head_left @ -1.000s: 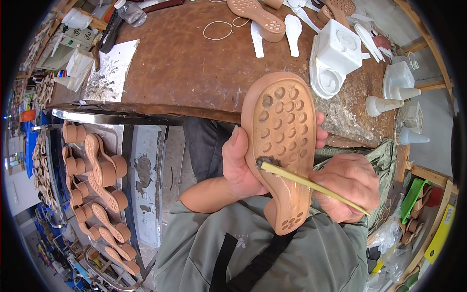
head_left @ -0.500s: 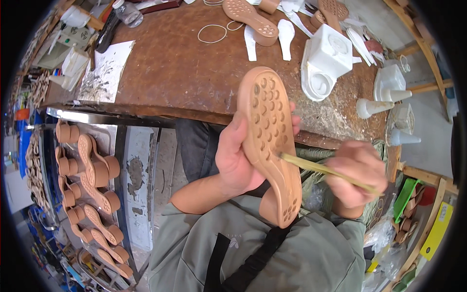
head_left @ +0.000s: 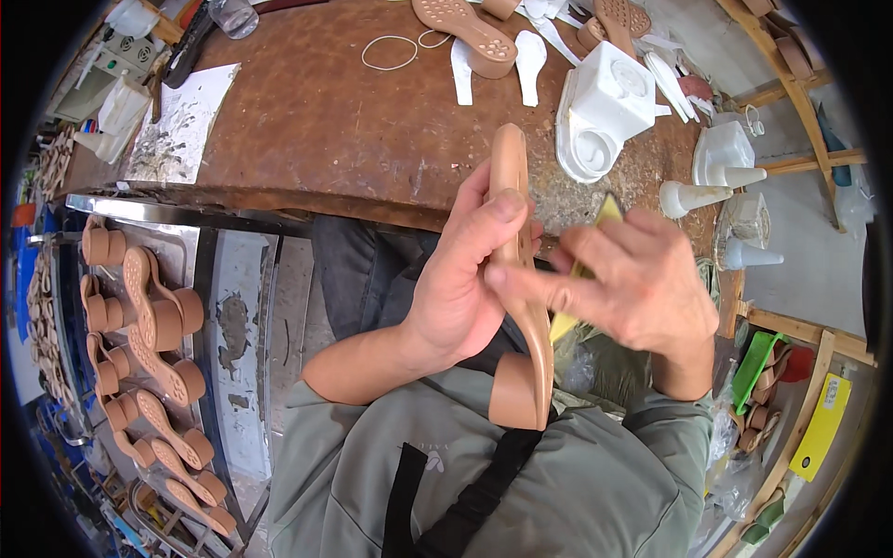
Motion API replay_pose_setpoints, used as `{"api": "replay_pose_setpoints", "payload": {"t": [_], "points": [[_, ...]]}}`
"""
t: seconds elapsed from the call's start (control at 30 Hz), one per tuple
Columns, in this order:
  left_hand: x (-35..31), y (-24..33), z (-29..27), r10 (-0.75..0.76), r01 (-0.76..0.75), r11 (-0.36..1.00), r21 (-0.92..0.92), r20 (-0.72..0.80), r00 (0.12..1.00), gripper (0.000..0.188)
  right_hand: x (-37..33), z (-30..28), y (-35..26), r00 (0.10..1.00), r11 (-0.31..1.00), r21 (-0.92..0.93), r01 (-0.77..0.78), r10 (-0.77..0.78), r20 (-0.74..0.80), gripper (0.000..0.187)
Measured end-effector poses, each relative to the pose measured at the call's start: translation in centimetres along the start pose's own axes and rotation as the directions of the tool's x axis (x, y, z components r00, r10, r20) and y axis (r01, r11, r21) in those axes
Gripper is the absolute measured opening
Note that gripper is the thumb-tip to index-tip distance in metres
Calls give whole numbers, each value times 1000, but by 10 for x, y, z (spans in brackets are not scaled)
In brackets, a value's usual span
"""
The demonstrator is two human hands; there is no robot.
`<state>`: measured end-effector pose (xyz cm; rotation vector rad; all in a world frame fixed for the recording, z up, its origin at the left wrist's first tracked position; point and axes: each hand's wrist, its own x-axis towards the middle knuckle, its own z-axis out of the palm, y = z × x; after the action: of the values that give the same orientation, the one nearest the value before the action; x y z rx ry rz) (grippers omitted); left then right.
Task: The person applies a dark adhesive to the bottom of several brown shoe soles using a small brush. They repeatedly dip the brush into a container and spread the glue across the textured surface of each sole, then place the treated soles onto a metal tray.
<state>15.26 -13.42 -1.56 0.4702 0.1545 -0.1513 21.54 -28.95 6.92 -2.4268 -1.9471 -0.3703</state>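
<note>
In front of our shirt [head_left: 363,456], our left hand [head_left: 462,288] wraps the sole [head_left: 535,346], likely stiff and light, best gripped by its edges; our half-curled right hand [head_left: 642,284] holds a yellow stick [head_left: 563,326].

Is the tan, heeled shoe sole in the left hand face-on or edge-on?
Edge-on: the sole shows its narrow side, heel jutting left.

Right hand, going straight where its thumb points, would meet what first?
The right hand would likely meet the tan heeled shoe sole first; its thumb overlaps it, though contact is unclear.
</note>
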Motion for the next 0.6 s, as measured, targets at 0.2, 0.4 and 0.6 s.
{"api": "replay_pose_setpoints", "payload": {"t": [0.2, 0.4, 0.6], "points": [[-3, 4, 9, 23, -15, 990, 140, -60, 998, 51, -14, -5, -18, 994, 999, -9, 34, -33, 109, 53], [0, 12, 5, 33, -40, 988, 148, 52, 998, 57, -4, 7, 0, 996, 997, -10, 79, -79, -46, 57], [-2, 13, 6, -104, 103, 995, 9, 106, 989, 63, -14, 7, -15, 999, 999, 20, -27, 28, -39, 65]]}}
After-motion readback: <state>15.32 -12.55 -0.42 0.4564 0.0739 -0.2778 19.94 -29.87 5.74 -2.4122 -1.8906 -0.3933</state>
